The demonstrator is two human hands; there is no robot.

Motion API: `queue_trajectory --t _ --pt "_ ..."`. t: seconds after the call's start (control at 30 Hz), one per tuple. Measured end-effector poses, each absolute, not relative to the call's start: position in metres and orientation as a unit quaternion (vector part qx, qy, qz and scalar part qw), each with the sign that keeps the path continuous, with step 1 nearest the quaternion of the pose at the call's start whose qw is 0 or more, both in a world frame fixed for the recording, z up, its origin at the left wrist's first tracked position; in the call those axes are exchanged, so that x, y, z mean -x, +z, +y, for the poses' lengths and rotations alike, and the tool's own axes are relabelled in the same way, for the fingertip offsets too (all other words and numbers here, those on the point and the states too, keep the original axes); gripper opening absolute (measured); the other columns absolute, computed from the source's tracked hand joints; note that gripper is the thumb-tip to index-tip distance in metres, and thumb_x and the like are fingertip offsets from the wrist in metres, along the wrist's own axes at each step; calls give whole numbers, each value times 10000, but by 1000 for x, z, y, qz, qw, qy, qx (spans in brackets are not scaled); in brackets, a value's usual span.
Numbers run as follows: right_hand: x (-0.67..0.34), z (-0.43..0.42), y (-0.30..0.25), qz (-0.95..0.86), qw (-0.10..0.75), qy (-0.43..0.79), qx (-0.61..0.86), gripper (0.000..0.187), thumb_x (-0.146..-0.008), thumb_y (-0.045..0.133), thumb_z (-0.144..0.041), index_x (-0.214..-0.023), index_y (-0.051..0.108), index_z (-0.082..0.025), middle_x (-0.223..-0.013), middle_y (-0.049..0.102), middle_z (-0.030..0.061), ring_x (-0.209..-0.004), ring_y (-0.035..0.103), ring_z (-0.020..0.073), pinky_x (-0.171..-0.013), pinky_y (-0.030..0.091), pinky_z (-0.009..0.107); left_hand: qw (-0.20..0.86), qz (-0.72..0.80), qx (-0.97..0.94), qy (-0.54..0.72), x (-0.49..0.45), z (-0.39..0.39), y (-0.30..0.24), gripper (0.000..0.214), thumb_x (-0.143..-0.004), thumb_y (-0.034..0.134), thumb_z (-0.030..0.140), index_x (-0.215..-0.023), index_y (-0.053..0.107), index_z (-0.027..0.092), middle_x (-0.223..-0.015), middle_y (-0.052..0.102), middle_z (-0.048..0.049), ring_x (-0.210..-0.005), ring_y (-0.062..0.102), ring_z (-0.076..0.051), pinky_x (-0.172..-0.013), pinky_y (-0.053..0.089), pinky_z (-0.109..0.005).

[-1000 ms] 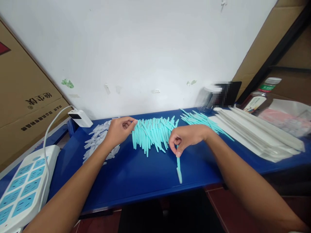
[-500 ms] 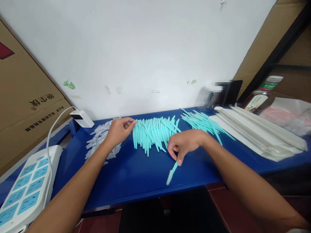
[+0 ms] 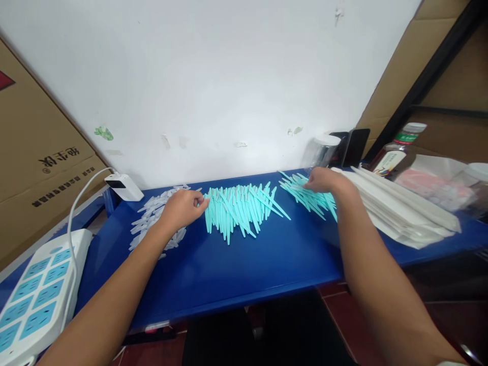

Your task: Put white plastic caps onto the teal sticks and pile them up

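A row of turquoise eyebrow razors (image 3: pixel 240 208) lies in the middle of the blue table, most of them side by side and a few crosswise on top. At its left end, my left hand (image 3: pixel 185 207) is closed in a pinch with fingertips against the razor ends; what they hold is hidden. Under and behind that hand spreads a heap of small translucent whitish pieces, like razor caps (image 3: pixel 150 216). My right hand (image 3: pixel 322 180) is over a second pile of turquoise razors (image 3: pixel 310 201) on the right. Its fingers are closed on a razor, mostly covered by the hand.
On the left are a power strip (image 3: pixel 41 290), a white device with a cable (image 3: pixel 124 186) and a large cardboard box (image 3: pixel 41 147). White flat packs (image 3: pixel 404 213), a clear jar (image 3: pixel 322 151) and a labelled bottle (image 3: pixel 396 150) stand at the right. A white wall (image 3: pixel 229 76) rises behind.
My right hand has moved from the table's front middle, where it held a razor, up and right to the right pile. The left hand stays by the row's left end. The view has shifted slightly.
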State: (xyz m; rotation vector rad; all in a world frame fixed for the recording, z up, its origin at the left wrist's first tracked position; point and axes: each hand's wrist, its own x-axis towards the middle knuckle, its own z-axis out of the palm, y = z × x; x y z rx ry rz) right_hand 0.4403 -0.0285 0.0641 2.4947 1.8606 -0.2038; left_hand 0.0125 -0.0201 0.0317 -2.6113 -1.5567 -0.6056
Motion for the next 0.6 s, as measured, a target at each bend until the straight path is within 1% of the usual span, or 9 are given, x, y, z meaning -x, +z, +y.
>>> queue_trajectory --t 0.07,0.1,0.13,0.2,0.27,0.33,0.43,0.53,0.6 --pt "-428 -29 62 605 10 -52 -794 340 -917 677 -448 -953 758 -120 -978 741 203 -853 688 283 -695 449 338 8 -508 848 -152 -12 -21 32 487 -913 566 549 -547 546 228 -539 599 -39 -533 556 -209 -539 309 -325" --pt "-419 -31 63 619 2 -54 -783 413 -941 639 -511 -941 759 -116 -962 738 215 -844 688 291 -706 452 353 -3 -508 850 -139 -13 -22 33 501 -909 566 557 -531 529 231 -539 598 -43 -526 550 -210 -530 302 -327" --pt "-408 -34 64 644 2 -76 -761 492 -958 596 -580 -901 757 -118 -926 736 213 -818 687 291 -711 454 362 -15 -505 853 -131 -14 -24 33 507 -907 566 558 -520 520 233 -541 599 -45 -517 545 -209 -523 298 -329" --pt "-385 -41 66 696 46 -154 -699 650 -959 510 -706 -746 727 -132 -807 719 189 -722 674 274 -705 454 367 -37 -492 860 -128 -16 -27 33 505 -903 569 548 -510 515 236 -536 595 -44 -496 527 -203 -510 293 -334" --pt "-364 -47 65 715 93 -192 -665 729 -934 467 -784 -661 682 -143 -733 691 171 -653 650 256 -676 443 367 -54 -474 869 -133 -20 -31 33 490 -902 567 535 -516 517 237 -522 580 -39 -480 512 -194 -499 292 -338" --pt "-347 -52 60 734 96 -185 -646 737 -934 442 -799 -688 675 -144 -737 676 165 -652 643 260 -642 423 361 -71 -458 876 -134 -25 -34 31 480 -912 552 525 -531 515 236 -518 570 -33 -479 509 -188 -498 297 -338" --pt "-332 -53 50 746 75 -136 -648 719 -955 416 -778 -791 694 -136 -774 674 175 -722 664 296 -627 414 359 -90 -446 882 -125 -30 -36 28 484 -948 512 526 -563 497 233 -537 573 -22 -500 525 -187 -521 316 -334" --pt "-323 -51 41 732 53 -106 -671 749 -948 388 -802 -826 703 -133 -778 678 182 -773 682 324 -645 441 369 -87 -449 882 -114 -28 -34 28 477 -971 489 546 -613 503 232 -573 593 -19 -525 542 -194 -537 322 -330" --pt "-319 -50 37 721 40 -98 -685 758 -940 391 -812 -825 707 -132 -795 688 187 -790 691 331 -667 466 380 -65 -464 877 -106 -23 -30 29 467 -971 491 554 -634 519 232 -589 605 -28 -544 553 -204 -540 313 -329"
